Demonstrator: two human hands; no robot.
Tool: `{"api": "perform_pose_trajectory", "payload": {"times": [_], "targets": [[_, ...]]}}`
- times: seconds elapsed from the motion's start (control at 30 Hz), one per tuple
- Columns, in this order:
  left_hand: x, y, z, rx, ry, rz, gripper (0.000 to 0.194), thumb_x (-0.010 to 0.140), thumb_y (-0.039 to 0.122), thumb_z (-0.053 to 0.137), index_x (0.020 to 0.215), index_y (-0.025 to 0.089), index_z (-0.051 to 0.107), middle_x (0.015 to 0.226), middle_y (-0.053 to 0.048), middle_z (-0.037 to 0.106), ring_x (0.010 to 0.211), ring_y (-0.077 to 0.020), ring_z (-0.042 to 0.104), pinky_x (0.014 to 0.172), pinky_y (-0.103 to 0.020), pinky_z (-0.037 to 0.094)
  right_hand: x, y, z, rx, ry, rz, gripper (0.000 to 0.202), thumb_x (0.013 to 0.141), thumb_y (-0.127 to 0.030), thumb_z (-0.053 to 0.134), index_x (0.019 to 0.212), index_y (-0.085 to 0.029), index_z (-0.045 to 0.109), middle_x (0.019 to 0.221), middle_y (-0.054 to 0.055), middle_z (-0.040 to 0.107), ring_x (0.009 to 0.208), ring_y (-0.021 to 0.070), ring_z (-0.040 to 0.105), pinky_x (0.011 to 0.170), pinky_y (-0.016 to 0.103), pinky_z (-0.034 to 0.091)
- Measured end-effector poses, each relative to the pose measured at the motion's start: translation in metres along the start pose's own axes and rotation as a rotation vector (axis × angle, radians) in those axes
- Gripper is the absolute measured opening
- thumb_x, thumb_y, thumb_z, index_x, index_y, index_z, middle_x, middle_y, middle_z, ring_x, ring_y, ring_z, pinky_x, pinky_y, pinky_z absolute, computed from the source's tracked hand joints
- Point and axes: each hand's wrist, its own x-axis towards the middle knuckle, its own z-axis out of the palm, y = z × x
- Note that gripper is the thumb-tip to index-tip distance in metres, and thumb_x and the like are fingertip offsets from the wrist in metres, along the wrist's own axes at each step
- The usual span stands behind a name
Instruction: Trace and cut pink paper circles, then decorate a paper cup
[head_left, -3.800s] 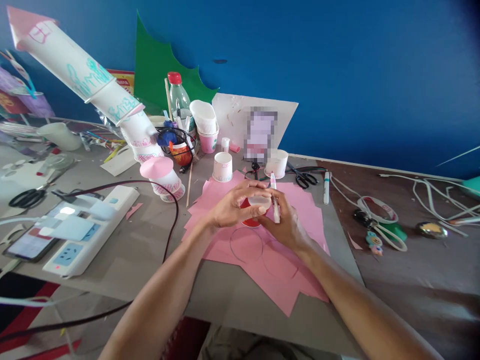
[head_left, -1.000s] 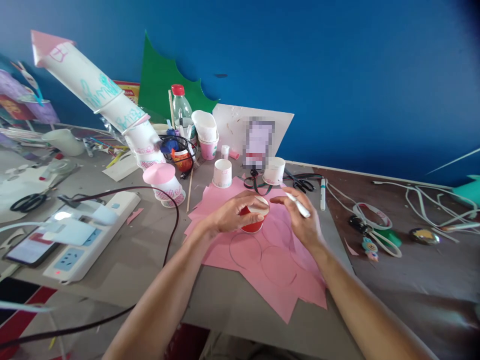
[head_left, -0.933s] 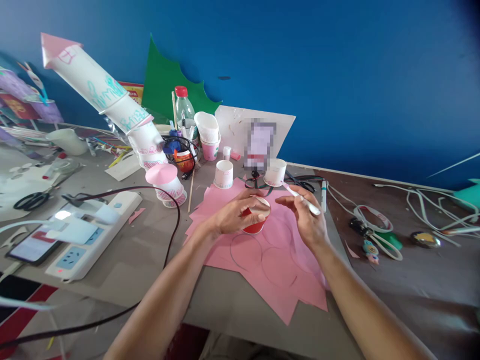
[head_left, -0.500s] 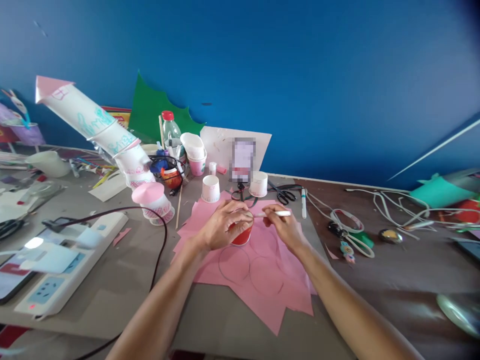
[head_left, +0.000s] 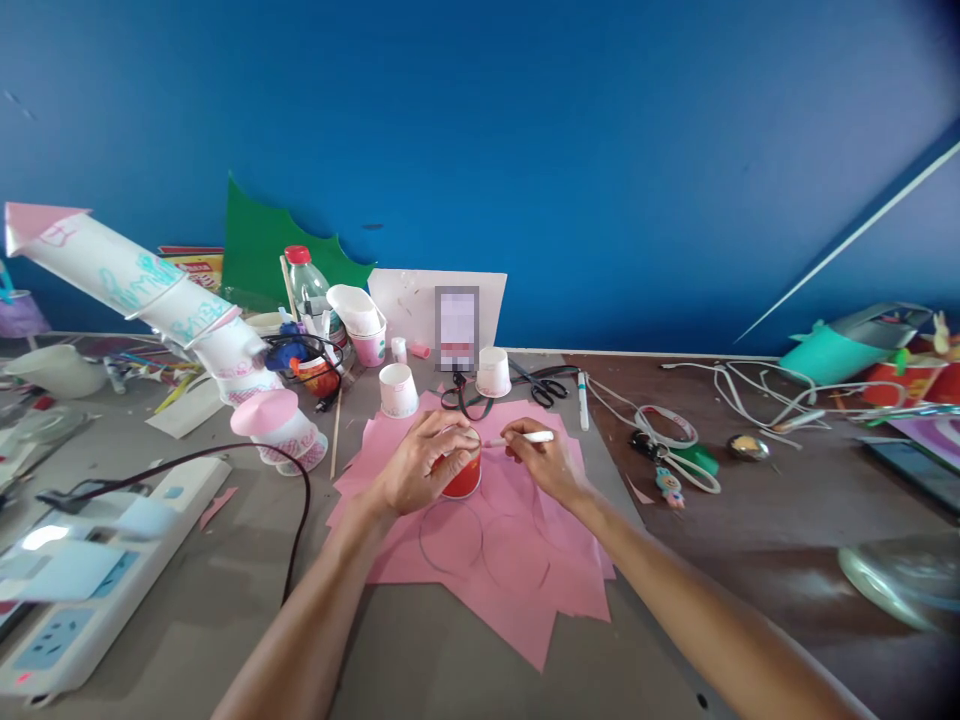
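Observation:
My left hand [head_left: 421,458] is closed around the upper part of a red cup [head_left: 462,482] standing on pink paper [head_left: 517,625]. Between the fingers and thumb of my right hand [head_left: 547,462] is a white marker [head_left: 538,437], held nearly level with its tip pointing left at the cup's upper edge. Whether the tip touches the cup, I cannot tell. Drawn circles show on the paper just in front of the cup. Behind my hands stand two white paper cups, one on the left [head_left: 398,390] and one on the right [head_left: 493,372].
A leaning tower of decorated paper cups [head_left: 165,290] rises at the left. Nearer lies a power strip [head_left: 112,570] with a black cable [head_left: 307,500]. Scissors [head_left: 547,388] and another marker [head_left: 583,400] lie behind my right hand. White cords [head_left: 742,390] and a keychain [head_left: 669,488] are further right.
The camera's view has swung slightly right, so the scene sits further left. My left hand still grips the cup and my right the marker; more of the cup's red side shows.

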Motion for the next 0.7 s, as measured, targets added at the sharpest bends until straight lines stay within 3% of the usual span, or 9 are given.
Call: {"api": "perform_pose_trajectory", "payload": {"times": [0.7], "targets": [[-0.0004, -0.0009, 0.0008, 0.025, 0.002, 0.009, 0.019, 0.097, 0.023, 0.046, 0.100, 0.021, 0.065, 0.105, -0.008, 0.068, 0.110, -0.0203, 0.060, 0.095, -0.038, 0.046, -0.0074, -0.0093, 0.0048, -0.051, -0.039, -0.026, 0.017, 0.084, -0.030, 0.052, 0.077, -0.020, 0.064, 0.071, 0.001, 0.067, 0.065, 0.0159, 0.061, 0.059, 0.026, 0.047]]}}
